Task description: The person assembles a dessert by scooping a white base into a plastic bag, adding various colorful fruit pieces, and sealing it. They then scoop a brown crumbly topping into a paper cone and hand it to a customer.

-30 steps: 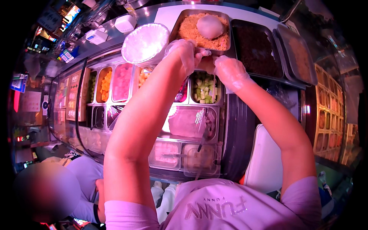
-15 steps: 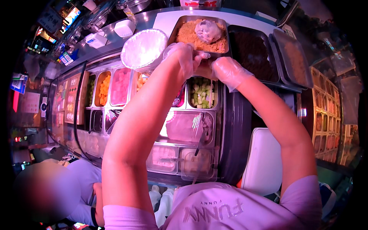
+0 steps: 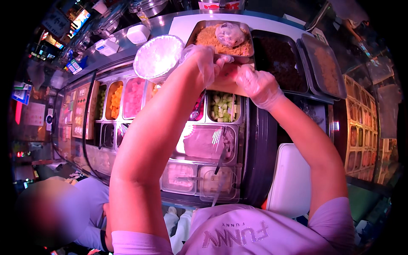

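Both my hands wear clear plastic gloves, just in front of a metal tray [image 3: 196, 31] of crumbly tan powder. On the powder sits a round, pale-coated ball [image 3: 230, 35]. My left hand [image 3: 204, 63] is closed, its fingers bent at the tray's near edge. Opposite it, my right hand [image 3: 258, 86] is closed with curled fingers at the end of a tan, flat-looking thing [image 3: 231, 86] that spans the gap between the hands. The kind of that tan thing, and the fingertips' exact grip, are hidden by the gloves.
A lined white tub [image 3: 158, 56] stands left of the tray, a dark-crumb tray [image 3: 278, 59] and a lidded container [image 3: 324, 63] right. Below are metal pans with green cubes [image 3: 224, 106], pink cubes [image 3: 134, 95] and orange cubes [image 3: 114, 102]. Another person [image 3: 91, 204] is at lower left.
My right hand has shifted slightly toward me and turned, its fingers curled. More of the tan thing shows between the hands. The left hand has hardly moved.
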The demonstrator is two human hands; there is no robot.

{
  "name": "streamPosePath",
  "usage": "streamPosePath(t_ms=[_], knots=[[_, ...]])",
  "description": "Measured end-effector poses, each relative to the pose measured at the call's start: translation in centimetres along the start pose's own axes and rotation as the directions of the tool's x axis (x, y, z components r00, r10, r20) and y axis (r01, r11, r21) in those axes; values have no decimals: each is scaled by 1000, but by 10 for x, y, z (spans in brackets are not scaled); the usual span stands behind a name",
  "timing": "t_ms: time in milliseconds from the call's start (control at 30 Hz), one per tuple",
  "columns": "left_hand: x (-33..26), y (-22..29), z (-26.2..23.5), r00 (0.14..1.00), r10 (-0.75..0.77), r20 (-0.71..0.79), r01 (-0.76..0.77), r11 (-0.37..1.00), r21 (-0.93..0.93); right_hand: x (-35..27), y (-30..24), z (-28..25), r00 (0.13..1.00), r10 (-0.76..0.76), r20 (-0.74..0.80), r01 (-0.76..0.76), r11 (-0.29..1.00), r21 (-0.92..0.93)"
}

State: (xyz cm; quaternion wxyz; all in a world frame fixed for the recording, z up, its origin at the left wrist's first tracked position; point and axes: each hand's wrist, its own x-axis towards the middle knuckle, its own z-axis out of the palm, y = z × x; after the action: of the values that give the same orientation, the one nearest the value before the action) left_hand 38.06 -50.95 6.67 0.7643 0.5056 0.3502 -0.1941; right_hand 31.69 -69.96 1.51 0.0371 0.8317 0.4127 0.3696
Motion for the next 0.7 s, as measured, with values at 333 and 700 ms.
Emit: streamPosePath(t_ms=[333,700], knots=[[14,-51,-32,996,-69,52,75,989,-128,-19,8,-84,997,-9,82,-12,969,246],[-152,-49,-102,-203,583,787,-646,-683,340,69,11,-86,994,-77,-72,104,826,554]])
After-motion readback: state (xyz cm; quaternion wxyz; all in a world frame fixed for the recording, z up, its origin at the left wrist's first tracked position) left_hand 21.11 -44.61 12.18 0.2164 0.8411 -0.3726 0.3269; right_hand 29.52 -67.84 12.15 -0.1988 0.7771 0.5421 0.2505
